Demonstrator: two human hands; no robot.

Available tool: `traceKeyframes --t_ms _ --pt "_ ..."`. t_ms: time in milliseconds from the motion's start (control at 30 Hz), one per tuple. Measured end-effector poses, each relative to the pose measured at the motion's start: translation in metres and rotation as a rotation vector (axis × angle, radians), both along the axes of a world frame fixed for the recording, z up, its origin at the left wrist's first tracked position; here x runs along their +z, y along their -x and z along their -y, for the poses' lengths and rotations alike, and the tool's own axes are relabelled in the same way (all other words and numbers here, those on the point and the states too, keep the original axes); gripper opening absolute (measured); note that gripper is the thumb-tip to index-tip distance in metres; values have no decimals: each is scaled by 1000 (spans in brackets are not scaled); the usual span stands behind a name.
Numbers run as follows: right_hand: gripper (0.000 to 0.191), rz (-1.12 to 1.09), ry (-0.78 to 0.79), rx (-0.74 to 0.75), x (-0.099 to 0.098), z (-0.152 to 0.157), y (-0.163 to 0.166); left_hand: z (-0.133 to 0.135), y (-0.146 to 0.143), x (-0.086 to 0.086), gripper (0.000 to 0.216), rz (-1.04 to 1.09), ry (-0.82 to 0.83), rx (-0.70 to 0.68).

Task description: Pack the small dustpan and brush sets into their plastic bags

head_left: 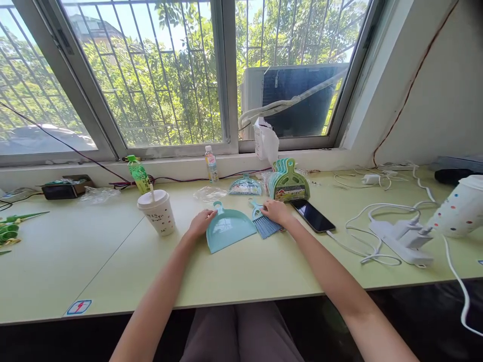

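A light blue dustpan (230,229) lies on the table in front of me, its handle pointing away. My left hand (202,223) holds its left edge near the handle, fingers closed on the rim. To the right is a small hand brush (266,226) with blue bristles pointing toward me. My right hand (276,211) is closed on the brush's right side and covers part of it. Beyond it stands a stack of green and teal dustpan sets (290,183). Another wrapped blue dustpan set (245,186) lies further back.
A lidded paper cup (156,213) with a straw and a green bottle (139,175) stand left. A clear bottle (212,165) is by the sill. At right are a phone (313,216), a power strip (402,241) with white cables, and a dotted cup (460,208).
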State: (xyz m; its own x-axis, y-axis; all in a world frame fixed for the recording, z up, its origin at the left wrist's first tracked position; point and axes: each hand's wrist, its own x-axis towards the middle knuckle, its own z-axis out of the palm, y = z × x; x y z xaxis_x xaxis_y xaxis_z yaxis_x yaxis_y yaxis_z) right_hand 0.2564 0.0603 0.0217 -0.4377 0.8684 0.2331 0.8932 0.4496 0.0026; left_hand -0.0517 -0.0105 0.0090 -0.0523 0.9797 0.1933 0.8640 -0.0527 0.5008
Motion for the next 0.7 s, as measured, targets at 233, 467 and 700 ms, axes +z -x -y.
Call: traceKeyframes --t_ms 233,467,700 --pt "41 -59 59 -54 0 1 4 7 -7 5 38 -89 19 73" --pt "33 -178 133 -113 1 -1 4 12 -12 7 34 -89 59 223" --pt "27 -127 155 -115 7 9 14 11 -14 6 34 -119 60 247"
